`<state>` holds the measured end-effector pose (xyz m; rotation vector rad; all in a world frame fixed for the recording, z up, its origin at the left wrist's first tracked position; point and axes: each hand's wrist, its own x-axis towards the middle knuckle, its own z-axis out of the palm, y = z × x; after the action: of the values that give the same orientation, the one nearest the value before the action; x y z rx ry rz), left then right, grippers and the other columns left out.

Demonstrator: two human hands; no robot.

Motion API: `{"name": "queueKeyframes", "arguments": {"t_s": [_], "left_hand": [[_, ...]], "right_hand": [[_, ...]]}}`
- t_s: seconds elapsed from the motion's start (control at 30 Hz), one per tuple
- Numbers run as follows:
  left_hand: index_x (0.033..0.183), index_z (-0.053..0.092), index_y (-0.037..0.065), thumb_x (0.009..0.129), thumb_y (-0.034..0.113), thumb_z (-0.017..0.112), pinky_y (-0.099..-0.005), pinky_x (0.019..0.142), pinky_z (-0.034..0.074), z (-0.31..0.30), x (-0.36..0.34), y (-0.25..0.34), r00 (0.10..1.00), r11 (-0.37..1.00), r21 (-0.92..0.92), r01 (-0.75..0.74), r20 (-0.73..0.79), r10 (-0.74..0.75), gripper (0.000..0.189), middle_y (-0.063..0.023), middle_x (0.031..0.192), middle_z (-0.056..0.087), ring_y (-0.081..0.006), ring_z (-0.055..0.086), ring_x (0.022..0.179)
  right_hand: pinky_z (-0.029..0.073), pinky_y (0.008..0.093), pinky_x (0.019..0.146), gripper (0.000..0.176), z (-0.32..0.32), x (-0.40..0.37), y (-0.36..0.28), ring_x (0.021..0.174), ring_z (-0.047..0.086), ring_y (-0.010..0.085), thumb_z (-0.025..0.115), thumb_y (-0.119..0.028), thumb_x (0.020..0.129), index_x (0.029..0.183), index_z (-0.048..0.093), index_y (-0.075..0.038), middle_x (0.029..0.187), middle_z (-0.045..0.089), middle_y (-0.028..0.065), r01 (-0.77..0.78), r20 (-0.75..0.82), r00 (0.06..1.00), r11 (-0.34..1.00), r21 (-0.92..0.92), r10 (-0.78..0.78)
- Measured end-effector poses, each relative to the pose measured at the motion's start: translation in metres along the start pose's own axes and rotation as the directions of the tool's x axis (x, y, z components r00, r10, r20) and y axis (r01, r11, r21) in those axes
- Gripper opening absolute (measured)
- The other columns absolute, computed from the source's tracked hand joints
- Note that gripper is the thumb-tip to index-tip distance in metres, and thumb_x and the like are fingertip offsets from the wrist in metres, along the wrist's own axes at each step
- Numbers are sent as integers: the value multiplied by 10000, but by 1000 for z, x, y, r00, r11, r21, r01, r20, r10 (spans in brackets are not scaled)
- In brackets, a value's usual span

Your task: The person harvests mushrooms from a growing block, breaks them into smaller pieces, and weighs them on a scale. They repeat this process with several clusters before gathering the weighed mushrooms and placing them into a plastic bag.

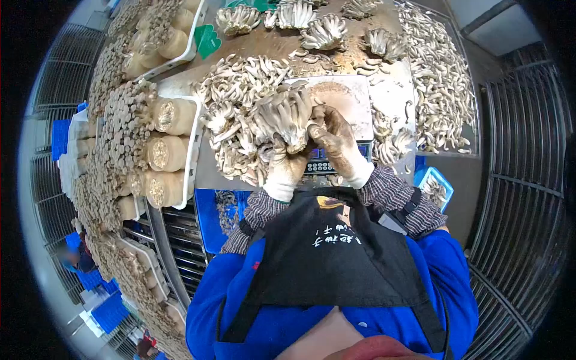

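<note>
A large cluster of grey-capped mushrooms [287, 114] stands in front of me, caps up and pale stems joined at the base. My left hand [287, 167], in a soiled white glove, grips it from below at the base. My right hand [336, 139], gloved too and stained brown, has its fingers curled in with thumb and fingertips against the cluster's right side. Behind the hands is a weighing scale, its flat pan [354, 99] marked with brown residue and its keypad [319, 167] partly hidden. A heap of loose mushrooms [237, 90] lies just left of the cluster.
More mushroom clusters [324, 33] sit at the table's far side. Many small mushrooms fill a tray [474, 120] at the right. White crates [195, 141] of mushroom-growing bottles [165, 153] stack up on the left. Blue bins [207, 225] flank my body. Metal racks [528, 138] stand right.
</note>
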<state>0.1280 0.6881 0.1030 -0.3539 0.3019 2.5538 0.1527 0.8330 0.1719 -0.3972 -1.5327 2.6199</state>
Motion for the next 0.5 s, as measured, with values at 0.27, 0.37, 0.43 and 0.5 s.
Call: {"name": "queueKeyframes", "arguments": {"t_s": [0.27, 0.37, 0.43, 0.5], "left_hand": [[1295, 551, 66, 883, 374, 673, -439, 973, 505, -9, 8, -5, 999, 997, -63, 46, 9, -45, 529, -100, 1262, 613, -268, 588, 1119], [1263, 575, 58, 881, 338, 681, -431, 943, 525, -4, 12, -9, 986, 981, -174, 80, -128, -103, 485, -91, 1217, 642, -263, 615, 1067], [1258, 578, 57, 892, 341, 670, -439, 943, 524, -5, 10, -13, 996, 999, -30, 22, -88, -25, 473, -98, 1208, 646, -271, 623, 1053], [1223, 600, 61, 866, 368, 696, -472, 959, 514, -19, 10, -6, 1000, 999, 16, 28, 12, -28, 481, -111, 1182, 660, -278, 623, 1059]], "right_hand": [[444, 224, 701, 174, -6, -7, -8, 781, 519, 64, 696, -37, 840, 980, 596, -15, 866, 552, -30, 22, -37, 999, 994, -112, -26], [473, 227, 717, 222, -21, -6, -6, 763, 531, 63, 681, 22, 808, 1019, 615, 4, 873, 564, -14, 238, 78, 970, 821, -519, -232], [485, 242, 724, 204, -28, -8, -8, 780, 567, 93, 657, 53, 802, 997, 621, 2, 901, 601, 40, 566, 287, 797, 491, -662, -531], [495, 258, 724, 187, -36, -14, -9, 800, 598, 121, 660, 61, 795, 966, 622, -5, 935, 618, 83, 530, 246, 825, 548, -647, -508]]}}
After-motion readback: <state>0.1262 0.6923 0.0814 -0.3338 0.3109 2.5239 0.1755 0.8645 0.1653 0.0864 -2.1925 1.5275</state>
